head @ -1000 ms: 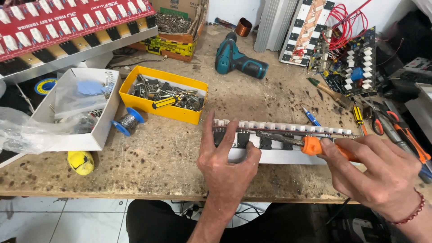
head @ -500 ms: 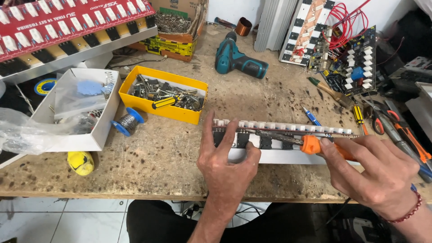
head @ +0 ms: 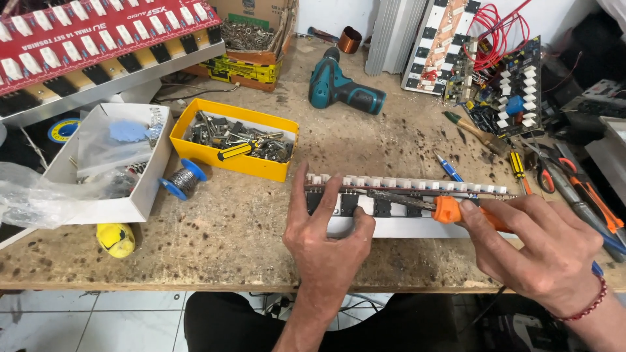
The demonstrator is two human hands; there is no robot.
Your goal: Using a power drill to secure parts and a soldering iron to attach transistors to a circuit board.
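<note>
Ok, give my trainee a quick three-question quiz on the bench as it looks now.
1. True or false: the right hand holds an orange-handled soldering iron.
2. What does the left hand press on? A) teal cordless drill B) long circuit board strip C) yellow parts tray
3. What lies just left of the yellow tray, beside the white box?

Key: 1 true; 2 B; 3 a blue solder spool.

Electronics repair workshop: scarred wooden desk (head: 235,241) w/ circuit boards (head: 502,78), cordless drill (head: 345,88), yellow parts bin (head: 231,163), solder spool (head: 184,179), pliers & screwdrivers (head: 574,189).
</note>
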